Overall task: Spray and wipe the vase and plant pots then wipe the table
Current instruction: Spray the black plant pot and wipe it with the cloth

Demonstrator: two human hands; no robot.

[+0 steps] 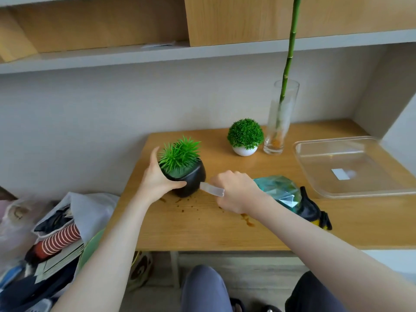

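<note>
Black plant pot (188,179) tilted at ten o'clock on worktop (202,226), left hand (157,176) wrapped round it, baring its side. Right hand (236,192) clenched on teal spray bottle (276,192), nozzle almost touching pot, likely for spraying.

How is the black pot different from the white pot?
The black pot is bigger and dark; the white pot is small and pale. The black pot's plant is spiky; the white pot's plant is a round ball. The left hand holds the black pot tilted, while the right hand aims the spray bottle at it; the white pot stands upright, untouched, beside the vase. Both hold green plants and sit on the table.
</note>
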